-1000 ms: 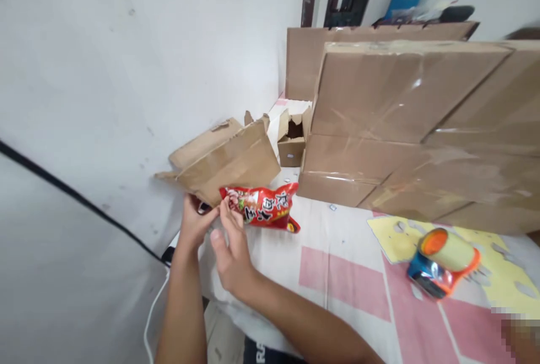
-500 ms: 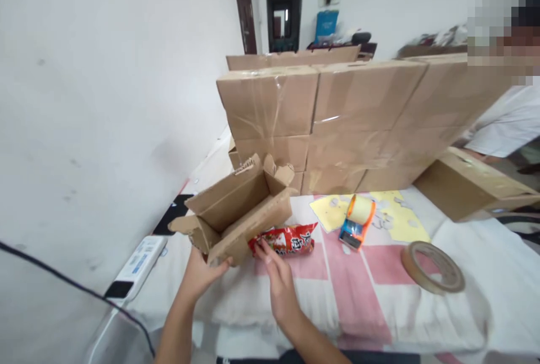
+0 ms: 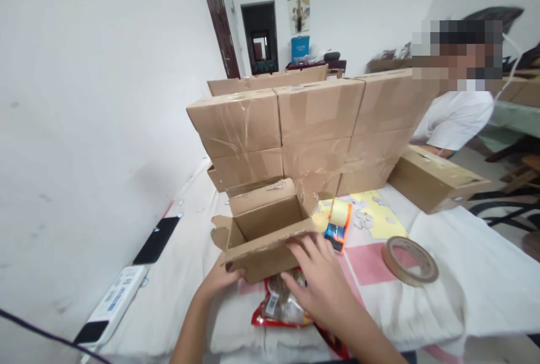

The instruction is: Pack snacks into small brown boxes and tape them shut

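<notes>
An open cardboard box (image 3: 265, 260) with raised flaps tilts toward me above the cloth. Its inside looks bare. My left hand (image 3: 221, 279) is closed on the box's lower left corner, thumb on the front. Against the right part of the front flap rest the spread fingers of my right hand (image 3: 318, 274), its thumb apart from them. Just below the box lies a red-edged, see-through food packet (image 3: 280, 308) with a barcode, partly covered by that hand. Another red wrapper (image 3: 335, 344) shows under my right wrist.
Stacked taped cartons (image 3: 320, 113) form a wall behind. To the right are an orange tape dispenser (image 3: 338, 226), a tape roll (image 3: 411, 263) and another open box (image 3: 439, 181). A white power strip (image 3: 112, 302) and black phone-like slab (image 3: 156, 240) lie left. A person (image 3: 453, 119) sits beyond.
My right hand has left the red packet's printed front and moved up to the box's front flap. The box has turned more level and faces me. The packet in view now shows a see-through side.
</notes>
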Available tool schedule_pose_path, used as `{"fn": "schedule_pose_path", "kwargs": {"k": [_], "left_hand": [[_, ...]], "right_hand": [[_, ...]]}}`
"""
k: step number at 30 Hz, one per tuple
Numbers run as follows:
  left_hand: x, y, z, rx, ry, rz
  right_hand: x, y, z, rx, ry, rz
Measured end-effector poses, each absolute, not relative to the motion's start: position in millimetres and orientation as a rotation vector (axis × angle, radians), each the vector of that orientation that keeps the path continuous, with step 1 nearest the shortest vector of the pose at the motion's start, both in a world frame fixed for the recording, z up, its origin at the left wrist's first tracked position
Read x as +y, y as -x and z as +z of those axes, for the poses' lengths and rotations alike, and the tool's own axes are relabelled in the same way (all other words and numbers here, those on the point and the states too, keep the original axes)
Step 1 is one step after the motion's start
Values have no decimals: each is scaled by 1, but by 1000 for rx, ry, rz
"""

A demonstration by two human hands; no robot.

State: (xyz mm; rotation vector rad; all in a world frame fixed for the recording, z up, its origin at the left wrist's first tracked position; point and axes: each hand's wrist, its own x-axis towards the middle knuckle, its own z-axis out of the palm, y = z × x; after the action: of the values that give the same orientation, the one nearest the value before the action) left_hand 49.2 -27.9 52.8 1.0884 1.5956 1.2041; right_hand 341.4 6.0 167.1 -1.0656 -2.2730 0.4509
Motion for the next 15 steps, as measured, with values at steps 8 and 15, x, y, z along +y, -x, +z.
{"fn": "schedule_pose_path", "kwargs": {"k": [8, 15], "left_hand": [[-15, -56, 49, 1476, -1089, 1247], [-20, -55, 42, 1495, -1050, 1236]], "right_hand": [[-28, -357, 96, -2851, 1169, 153], [-17, -368, 102, -2892, 1093, 125]]}}
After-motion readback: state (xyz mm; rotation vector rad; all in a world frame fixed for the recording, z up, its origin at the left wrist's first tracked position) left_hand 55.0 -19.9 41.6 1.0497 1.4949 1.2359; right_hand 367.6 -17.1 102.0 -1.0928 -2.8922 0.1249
